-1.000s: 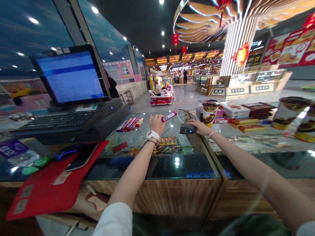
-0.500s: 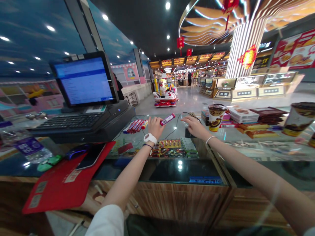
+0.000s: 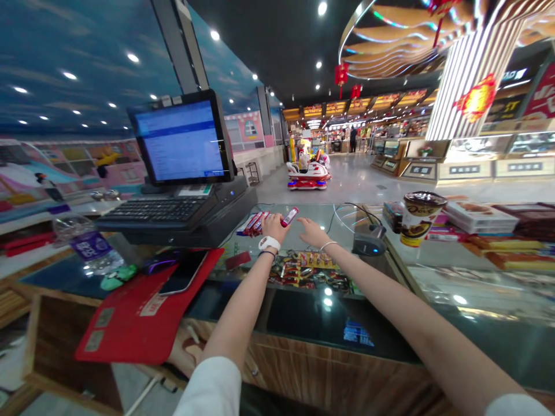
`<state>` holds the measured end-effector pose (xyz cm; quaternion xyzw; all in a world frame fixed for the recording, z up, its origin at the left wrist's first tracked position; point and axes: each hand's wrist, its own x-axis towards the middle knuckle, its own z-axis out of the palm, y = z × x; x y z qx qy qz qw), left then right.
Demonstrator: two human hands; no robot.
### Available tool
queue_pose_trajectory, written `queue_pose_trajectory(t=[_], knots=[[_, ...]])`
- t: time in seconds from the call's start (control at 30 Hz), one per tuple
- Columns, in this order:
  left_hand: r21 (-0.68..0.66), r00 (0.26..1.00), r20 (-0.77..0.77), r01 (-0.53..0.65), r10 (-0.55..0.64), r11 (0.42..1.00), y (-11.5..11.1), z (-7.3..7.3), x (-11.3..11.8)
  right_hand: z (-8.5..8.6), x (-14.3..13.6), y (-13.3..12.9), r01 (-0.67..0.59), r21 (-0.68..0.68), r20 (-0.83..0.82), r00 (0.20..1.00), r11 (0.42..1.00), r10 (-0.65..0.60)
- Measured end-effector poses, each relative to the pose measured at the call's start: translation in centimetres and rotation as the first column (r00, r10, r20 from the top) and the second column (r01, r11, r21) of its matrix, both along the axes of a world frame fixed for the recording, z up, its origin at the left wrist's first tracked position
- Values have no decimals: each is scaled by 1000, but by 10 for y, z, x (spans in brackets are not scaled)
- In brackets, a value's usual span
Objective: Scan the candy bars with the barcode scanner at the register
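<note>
My left hand [image 3: 273, 228] is closed around the lower end of a candy bar [image 3: 289, 216] in a red and purple wrapper. The bar's free end sticks up to the right above the glass counter. Just left of that hand lies a row of similar wrapped candy bars [image 3: 252, 225], partly covered by my fingers. My right hand [image 3: 313, 234] hovers to the right of the bar, fingers stretched toward it, apart from it and holding nothing. Under both wrists, several small packets [image 3: 303, 270] show through the glass top [image 3: 318, 215].
On the left stand a monitor [image 3: 184, 141], a keyboard [image 3: 156, 211], a water bottle [image 3: 89, 242], and a phone [image 3: 184, 273] on a red mat [image 3: 134, 329]. A black scanner [image 3: 368, 242] with a cable is right of my hands. A Dove cup [image 3: 420, 218] and snack boxes [image 3: 481, 216] stand farther right.
The view has turned left. My right hand has moved left, away from the scanner and closer to the candy bar. My left hand still holds the bar, nearer the row.
</note>
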<state>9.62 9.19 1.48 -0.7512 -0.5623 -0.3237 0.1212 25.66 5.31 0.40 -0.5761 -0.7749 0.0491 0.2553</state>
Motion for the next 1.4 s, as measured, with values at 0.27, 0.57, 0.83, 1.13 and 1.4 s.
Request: queue_pose_trajectory(t=[0.27, 0.57, 0.83, 1.13, 1.4], knots=[[-103, 992, 6, -126, 127, 987, 10, -10, -1, -13, -29, 41, 14, -79, -54, 998, 997, -19], [-201, 986, -25, -164, 162, 966, 10, -16, -3, -28, -30, 63, -60, -39, -270, 962, 997, 47], [-190, 992, -55, -118, 109, 975, 15, 1, -19, -30, -25, 55, -105, -44, -224, 970, 993, 92], [-181, 996, -71, -72, 60, 981, 26, -8, -62, -34, -46, 39, -56, 15, 34, 998, 998, 56], [-208, 998, -59, -10, -2, 978, 28, -13, -63, -34, -55, 45, -93, 6, 95, 991, 996, 92]])
